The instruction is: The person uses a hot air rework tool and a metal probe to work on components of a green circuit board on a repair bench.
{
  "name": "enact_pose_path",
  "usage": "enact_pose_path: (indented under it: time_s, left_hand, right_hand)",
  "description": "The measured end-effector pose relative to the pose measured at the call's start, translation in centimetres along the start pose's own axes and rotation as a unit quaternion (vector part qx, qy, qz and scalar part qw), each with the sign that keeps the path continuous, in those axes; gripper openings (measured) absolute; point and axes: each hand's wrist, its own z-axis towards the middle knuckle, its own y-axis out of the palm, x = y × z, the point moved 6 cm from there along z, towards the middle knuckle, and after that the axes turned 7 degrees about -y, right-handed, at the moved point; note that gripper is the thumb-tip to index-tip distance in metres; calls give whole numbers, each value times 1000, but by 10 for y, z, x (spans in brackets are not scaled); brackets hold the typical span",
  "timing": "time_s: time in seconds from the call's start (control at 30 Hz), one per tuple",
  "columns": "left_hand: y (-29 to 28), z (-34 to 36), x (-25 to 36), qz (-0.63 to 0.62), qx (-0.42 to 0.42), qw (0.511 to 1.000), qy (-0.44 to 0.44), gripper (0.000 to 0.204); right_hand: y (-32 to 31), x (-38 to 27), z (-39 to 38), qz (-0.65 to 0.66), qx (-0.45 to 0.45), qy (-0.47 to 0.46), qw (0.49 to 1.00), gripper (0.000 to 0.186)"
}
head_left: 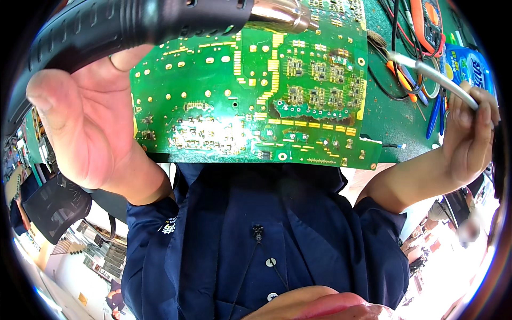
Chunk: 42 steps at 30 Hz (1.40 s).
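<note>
My left hand (88,120) is wrapped round a black heat gun (133,26), which lies across the upper left of the view. Its metal nozzle (280,15) points right, over the upper part of a large green circuit board (192,74). Gold pads and small soldered components cover the board, and a bright glare hides part of its lower middle. On the right, my right hand (472,133) grips a brush (440,77) by its pale handle. The brush's brownish bristles point left, close to the board's right edge.
Past the board's right side, an orange multimeter (426,24), dark cables (392,90), orange-handled tools (402,80), blue pens (434,116) and a blue package (472,66) lie on the green work surface (392,120). A black mesh chair (58,205) stands at the left.
</note>
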Motion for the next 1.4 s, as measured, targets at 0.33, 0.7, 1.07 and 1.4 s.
enact_pose_path:
  time_s: [0.33, 0.7, 1.07, 1.4]
  left_hand:
    - [0, 12, 1, 58, -137, 989, 5, 65]
    - [-4, 11, -1, 76, -100, 992, -1, 67]
    - [-3, 7, -5, 83, -93, 992, -8, 68]
    - [-4, 9, 0, 83, -91, 992, -6, 69]
  right_hand:
    - [32, 21, 10, -180, 5, 2, 984, 24]
    - [39, 23, 3, -184, -9, -7, 983, 26]
    - [45, 21, 7, -131, -26, 1, 991, 27]
    - [28, 29, 4, -130, -27, 8, 991, 27]
